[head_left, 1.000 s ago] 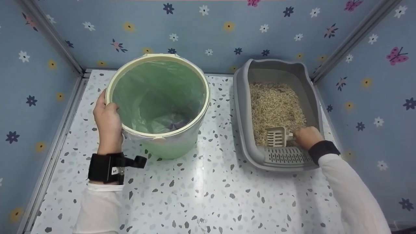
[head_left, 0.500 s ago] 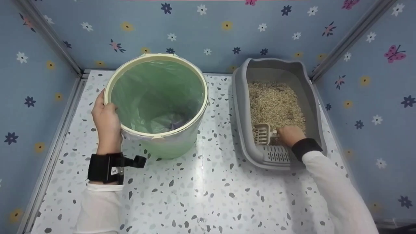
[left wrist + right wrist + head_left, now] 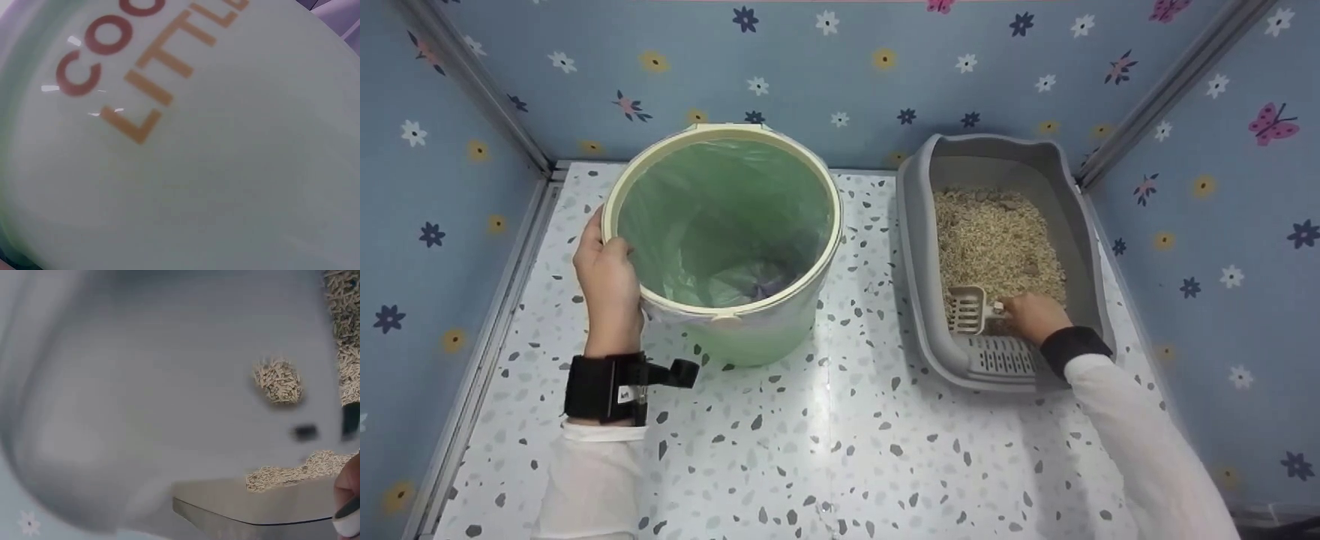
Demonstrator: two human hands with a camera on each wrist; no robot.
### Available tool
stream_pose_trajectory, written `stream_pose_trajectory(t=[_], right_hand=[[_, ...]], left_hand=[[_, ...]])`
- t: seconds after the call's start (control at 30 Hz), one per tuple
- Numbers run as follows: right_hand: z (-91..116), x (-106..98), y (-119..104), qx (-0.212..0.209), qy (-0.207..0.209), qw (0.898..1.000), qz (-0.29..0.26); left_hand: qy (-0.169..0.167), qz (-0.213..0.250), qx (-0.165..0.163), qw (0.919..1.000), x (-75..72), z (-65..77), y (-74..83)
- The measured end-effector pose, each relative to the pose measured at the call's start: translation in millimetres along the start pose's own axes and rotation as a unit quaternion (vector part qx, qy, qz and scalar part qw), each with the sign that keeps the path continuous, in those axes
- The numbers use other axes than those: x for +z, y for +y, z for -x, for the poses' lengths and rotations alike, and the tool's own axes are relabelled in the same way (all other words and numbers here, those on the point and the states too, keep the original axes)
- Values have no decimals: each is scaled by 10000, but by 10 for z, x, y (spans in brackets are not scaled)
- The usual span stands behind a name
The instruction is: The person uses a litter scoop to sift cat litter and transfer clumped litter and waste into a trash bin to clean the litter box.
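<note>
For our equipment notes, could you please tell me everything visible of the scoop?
The scoop is beige and plastic-looking, with a rimmed, slotted head and a lighter handle mostly hidden in the right hand, which grips it. It is inside the grey tray, near the closest end, head pointing left; whether it touches the litter is unclear.

Slotted beige litter scoop (image 3: 980, 309) within the near end of grey litter box (image 3: 919, 255); at left, bag-lined green bin (image 3: 757, 343), cream-rimmed.
</note>
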State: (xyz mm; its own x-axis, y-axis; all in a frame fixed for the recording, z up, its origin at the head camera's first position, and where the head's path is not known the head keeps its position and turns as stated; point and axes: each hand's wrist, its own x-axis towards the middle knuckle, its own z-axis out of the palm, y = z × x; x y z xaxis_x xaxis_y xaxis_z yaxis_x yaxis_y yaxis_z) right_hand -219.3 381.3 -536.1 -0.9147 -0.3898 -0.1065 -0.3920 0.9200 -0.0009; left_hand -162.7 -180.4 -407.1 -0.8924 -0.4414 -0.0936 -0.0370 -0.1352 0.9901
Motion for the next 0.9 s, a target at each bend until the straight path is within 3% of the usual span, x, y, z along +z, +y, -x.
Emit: stream_pose_trajectory(t=[0.2, 0.47, 0.9], right_hand=[[74, -23, -3, 572, 114, 9972, -458], [235, -52, 20, 1113, 592, 9886, -828], [340, -102, 76, 1579, 1194, 9744, -1062]], left_hand=[[21, -15, -3, 10000, -15, -10, 3], [4, 117, 113, 9999, -29, -9, -17], [-20, 142, 85, 9999, 2, -5, -19]])
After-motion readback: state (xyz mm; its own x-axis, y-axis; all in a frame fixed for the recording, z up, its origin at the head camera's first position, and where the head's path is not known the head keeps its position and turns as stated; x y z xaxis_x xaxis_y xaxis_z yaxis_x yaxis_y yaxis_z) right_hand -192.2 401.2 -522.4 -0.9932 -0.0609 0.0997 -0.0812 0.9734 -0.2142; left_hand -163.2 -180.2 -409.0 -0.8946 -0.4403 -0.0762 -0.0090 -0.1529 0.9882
